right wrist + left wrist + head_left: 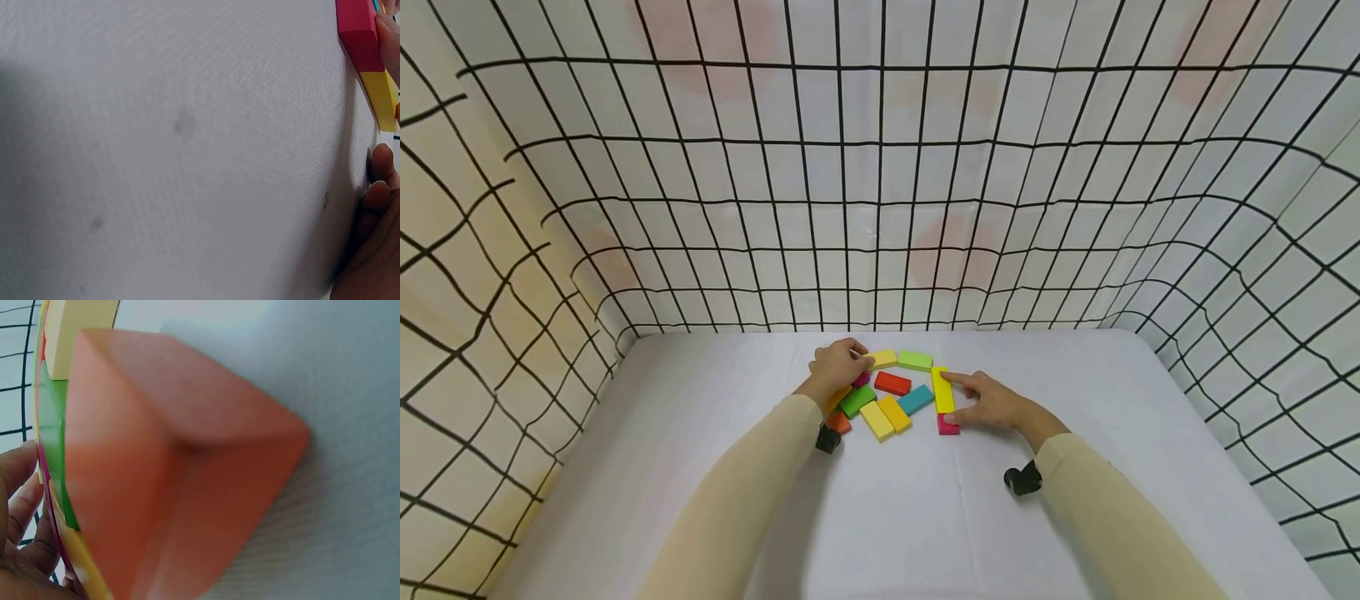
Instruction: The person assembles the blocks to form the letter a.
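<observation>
Although the two sleeves (722,508) take up some space at the near side, the white cloth (880,525) offers wide room between them, and also toward its side edges, for sliding a piece. Farther in begins the group of coloured blocks (892,383). A magenta block (948,427) appears to touch the near end of a bright yellow block (942,390), and the right hand (992,403) is beside them, its thumb at the magenta one, its index finger stretched to the yellow one, these two well apart. The blocks look light, stiff and rather smooth, so I would judge them hard to break but easy to knock out of line; the long side faces seem the best place for holding. Beyond an orange block (840,423), the left hand (837,367) has its thumb at the end of a pale yellow block (883,359); whether its fingers pinch anything, I cannot tell. Behind a light green block (915,361), the black mesh (880,200) limits the far movement.
</observation>
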A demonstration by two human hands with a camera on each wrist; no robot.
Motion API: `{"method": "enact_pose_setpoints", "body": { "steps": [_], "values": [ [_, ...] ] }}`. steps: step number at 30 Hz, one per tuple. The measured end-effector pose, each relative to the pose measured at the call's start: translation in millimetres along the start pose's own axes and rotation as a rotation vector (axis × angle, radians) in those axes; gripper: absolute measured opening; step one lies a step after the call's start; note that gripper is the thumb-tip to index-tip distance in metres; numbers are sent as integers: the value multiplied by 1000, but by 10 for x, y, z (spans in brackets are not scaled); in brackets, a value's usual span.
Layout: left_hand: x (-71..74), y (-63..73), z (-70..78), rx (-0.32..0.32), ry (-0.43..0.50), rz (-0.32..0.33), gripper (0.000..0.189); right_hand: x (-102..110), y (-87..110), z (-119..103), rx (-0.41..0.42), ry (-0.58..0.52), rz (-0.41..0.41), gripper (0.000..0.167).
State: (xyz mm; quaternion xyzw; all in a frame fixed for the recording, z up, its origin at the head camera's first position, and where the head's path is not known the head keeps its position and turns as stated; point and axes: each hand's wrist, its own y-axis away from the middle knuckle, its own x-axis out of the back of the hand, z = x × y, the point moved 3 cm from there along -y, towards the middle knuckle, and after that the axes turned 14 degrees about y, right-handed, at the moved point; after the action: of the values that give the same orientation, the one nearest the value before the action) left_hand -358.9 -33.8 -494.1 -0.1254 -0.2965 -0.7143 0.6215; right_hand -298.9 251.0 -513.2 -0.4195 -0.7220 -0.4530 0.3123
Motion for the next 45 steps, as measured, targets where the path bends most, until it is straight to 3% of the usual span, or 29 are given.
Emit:
{"method": "enact_pose_setpoints", "body": {
  "steps": [39, 42, 45],
  "values": [
    [30, 26, -33, 0, 35, -11, 33, -10, 0, -17, 0, -7, 3, 92],
    [5, 52, 10, -45, -1, 17, 34, -6, 2, -18, -2, -1, 1, 92],
    [-46, 127, 117, -155, -100, 45, 32, 0, 5, -14, -4, 2, 3, 93]
  ]
}}
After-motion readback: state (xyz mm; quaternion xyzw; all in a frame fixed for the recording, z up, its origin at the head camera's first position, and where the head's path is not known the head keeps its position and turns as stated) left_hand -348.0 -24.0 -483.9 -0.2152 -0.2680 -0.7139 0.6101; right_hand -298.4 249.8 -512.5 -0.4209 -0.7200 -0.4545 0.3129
